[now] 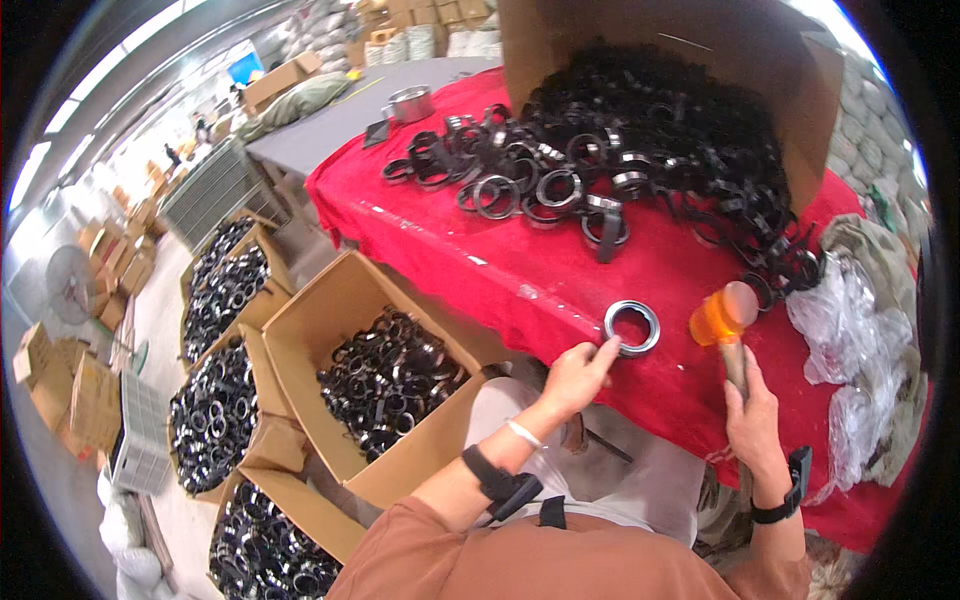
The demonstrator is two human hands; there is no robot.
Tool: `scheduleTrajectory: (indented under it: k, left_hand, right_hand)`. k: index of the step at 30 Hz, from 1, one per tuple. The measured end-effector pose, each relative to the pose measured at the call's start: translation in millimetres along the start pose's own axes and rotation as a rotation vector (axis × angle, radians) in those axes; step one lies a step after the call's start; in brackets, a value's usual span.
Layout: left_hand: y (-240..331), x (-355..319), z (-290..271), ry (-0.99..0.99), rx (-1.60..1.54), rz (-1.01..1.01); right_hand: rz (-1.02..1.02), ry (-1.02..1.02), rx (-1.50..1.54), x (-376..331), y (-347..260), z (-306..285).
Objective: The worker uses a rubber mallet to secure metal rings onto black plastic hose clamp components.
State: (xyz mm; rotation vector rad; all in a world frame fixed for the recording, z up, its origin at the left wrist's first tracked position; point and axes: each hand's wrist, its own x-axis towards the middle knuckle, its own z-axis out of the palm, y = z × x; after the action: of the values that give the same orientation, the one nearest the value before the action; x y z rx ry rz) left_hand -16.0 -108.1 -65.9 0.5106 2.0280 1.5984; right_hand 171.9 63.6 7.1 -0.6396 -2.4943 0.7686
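Observation:
My left hand point(580, 378) is at the near edge of the red-covered table, its thumb and fingers closed on the near rim of a metal ring point(653, 326). The ring is silver and dark, and the red cloth shows through its middle. My right hand point(754, 418) is wrapped round the wooden handle of a mallet point(714, 318). The mallet's head is orange with a pale round face; it is raised a little to the right of the ring, apart from it. Farther back, a large heap of black and silver rings point(560, 187) spreads over the cloth.
A tipped cardboard box point(815, 110) stands behind the heap. Clear plastic bags point(850, 320) lie at the table's right. Open cardboard boxes point(300, 325) of similar rings stand at my left on the floor. A metal cup point(410, 104) sits on the grey table point(350, 110) beyond.

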Motion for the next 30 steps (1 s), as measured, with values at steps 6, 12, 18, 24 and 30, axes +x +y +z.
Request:
scheduleTrajectory:
  k: [6,12,18,24,30]
  left_hand:
    - [12,-2,9,-0.040,-0.015,-0.042]
    - [-13,7,2,-0.032,0.220,0.249]
    - [12,-5,11,-0.072,-0.346,-0.045]
    - [27,-20,26,-0.085,-0.303,-0.048]
    - [0,-5,24,-0.131,-0.340,-0.182]
  right_hand:
    - [-0.101,0.006,-0.093,3,4,-18]
    - [-0.318,0.033,-0.286,24,20,-18]
    - [-0.174,-0.011,-0.309,26,42,-13]
    - [-0.059,-0.105,-0.257,25,46,-32]
    - [0.033,-0.259,-0.186,26,32,-34]
